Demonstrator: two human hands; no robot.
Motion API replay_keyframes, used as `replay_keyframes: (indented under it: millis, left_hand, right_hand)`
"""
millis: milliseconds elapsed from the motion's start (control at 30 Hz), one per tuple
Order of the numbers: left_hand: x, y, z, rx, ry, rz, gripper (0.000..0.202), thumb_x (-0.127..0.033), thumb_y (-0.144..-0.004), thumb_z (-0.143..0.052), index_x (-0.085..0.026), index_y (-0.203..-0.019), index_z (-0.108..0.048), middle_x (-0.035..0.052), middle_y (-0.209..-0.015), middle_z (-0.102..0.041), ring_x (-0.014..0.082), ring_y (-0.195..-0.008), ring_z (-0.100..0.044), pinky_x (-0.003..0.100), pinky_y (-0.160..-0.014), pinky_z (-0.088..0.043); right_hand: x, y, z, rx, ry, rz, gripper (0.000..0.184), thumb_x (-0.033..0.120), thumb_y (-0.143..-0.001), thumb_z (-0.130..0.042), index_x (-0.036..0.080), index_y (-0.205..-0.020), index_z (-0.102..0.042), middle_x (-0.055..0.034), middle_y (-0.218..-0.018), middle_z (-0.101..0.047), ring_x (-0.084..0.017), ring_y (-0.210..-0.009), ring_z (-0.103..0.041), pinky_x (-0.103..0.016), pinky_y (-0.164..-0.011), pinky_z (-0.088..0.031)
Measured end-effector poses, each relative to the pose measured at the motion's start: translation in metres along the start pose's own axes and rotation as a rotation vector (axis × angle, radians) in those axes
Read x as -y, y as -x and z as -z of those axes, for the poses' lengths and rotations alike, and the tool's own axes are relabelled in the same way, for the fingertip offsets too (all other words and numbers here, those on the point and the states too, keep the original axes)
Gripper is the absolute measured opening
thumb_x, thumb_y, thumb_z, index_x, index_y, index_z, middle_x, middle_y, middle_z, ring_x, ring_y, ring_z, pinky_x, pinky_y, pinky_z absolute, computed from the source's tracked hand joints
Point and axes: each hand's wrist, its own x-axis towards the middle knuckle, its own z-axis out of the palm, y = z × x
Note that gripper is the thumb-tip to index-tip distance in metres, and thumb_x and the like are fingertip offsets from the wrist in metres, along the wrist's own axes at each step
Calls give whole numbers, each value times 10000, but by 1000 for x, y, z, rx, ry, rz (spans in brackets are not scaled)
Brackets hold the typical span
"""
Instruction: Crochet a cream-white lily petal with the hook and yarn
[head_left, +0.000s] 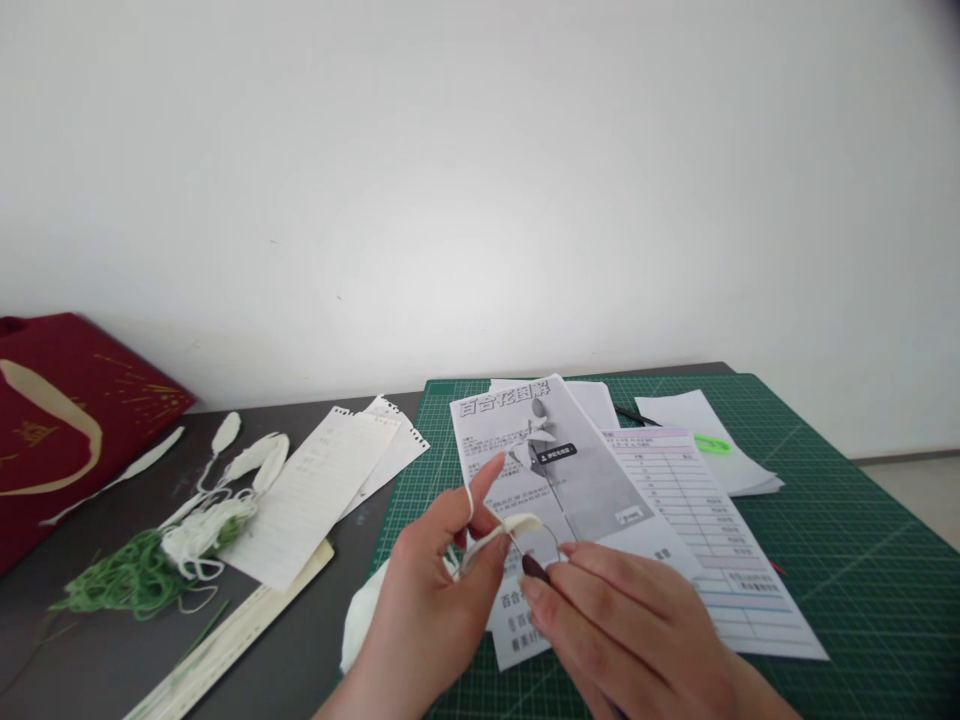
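White crochet strip (523, 523), pinched between the thumb and a finger of the left hand (450, 580), just in front of the right fingertips. Head view: looks partway worked, judging by the crochet hook (535, 568) set close against it and the white yarn strand (470, 500) wrapped around the raised left index finger. Well to the left of those fingers, similar white petal-shaped pieces (225, 433), apparently finished. Cannot tell the number of stitches left on the held one.

Narrow, cream-white and curved, arching from the left thumb towards the right fingertips and ending rounded; stitches too small to make out. Beside its arch, a thin looped strand (553, 536), wire or yarn, cannot tell which.

On the right hand (630, 620), fingers bunched together and gripping the hook's dark handle. Beneath and beyond both sets of fingertips, a printed flower pattern sheet (600, 500) on a green cutting mat (862, 560). Farther out past the left fingers, a green yarn bundle (127, 580).
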Motion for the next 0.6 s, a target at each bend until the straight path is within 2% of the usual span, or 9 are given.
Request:
replay_keyframes:
  millis: [67, 133, 233, 367, 433, 500, 600]
  left_hand:
    - [-2, -1, 1, -16, 73, 42, 463, -212, -721, -723, -256, -1180, -681, -13, -680, -610, 193, -745, -556, 305, -796, -426]
    - [-6, -2, 2, -1, 206, 114, 410, -219, -698, -756, -252, -1105, -721, -15, -678, -609, 197, -781, -564, 310, -826, -419]
    - [-12, -5, 2, 54, 479, 254, 421, -207, -664, -788, -250, -1079, -728, -36, -661, -588, 147, -709, -546, 270, -763, -430]
    - [-15, -9, 2, 130, 765, 399, 529, -146, -574, -826, -206, -1089, -723, -37, -651, -588, 115, -652, -552, 239, -708, -438]
    - [-14, -9, 2, 128, 826, 405, 556, -123, -561, -825, -196, -1101, -717, -36, -653, -593, 108, -637, -556, 237, -703, -444]
    - [-13, -8, -1, 86, 828, 373, 555, -121, -577, -820, -201, -1115, -709, -44, -636, -584, 96, -610, -546, 231, -692, -446]
    - [-10, -3, -8, -34, 735, 237, 558, -152, -633, -805, -246, -1168, -678, -60, -617, -568, 82, -583, -523, 222, -674, -449]
  right_hand:
    - [-5, 1, -3, -37, -82, -21, 361, 18, -799, -601, 68, -1155, -636, -157, -837, -771, -256, -749, -722, -346, -660, -628]
    - [-11, 2, -5, -68, -202, -63, 402, 0, -778, -605, 70, -1173, -622, -165, -878, -756, -246, -805, -707, -348, -687, -619]
    - [-16, 1, -7, -133, -332, -92, 409, -4, -791, -572, 93, -1185, -625, -159, -923, -738, -236, -848, -688, -359, -695, -607]
    - [-17, -5, -6, -291, -409, -114, 280, 18, -842, -539, 102, -1067, -682, -132, -867, -737, -205, -773, -685, -332, -624, -599]
    - [-14, -7, -3, -290, -323, -66, 229, 54, -880, -519, 91, -1031, -687, -131, -861, -745, -198, -793, -692, -318, -641, -608]
    - [-10, -7, -2, -239, -122, 14, 219, 82, -911, -492, 85, -990, -695, -125, -854, -760, -199, -839, -702, -306, -709, -613]
    - [-4, -3, -6, -155, 178, 66, 216, 84, -915, -504, 114, -949, -716, -77, -827, -781, -186, -836, -715, -298, -841, -582]
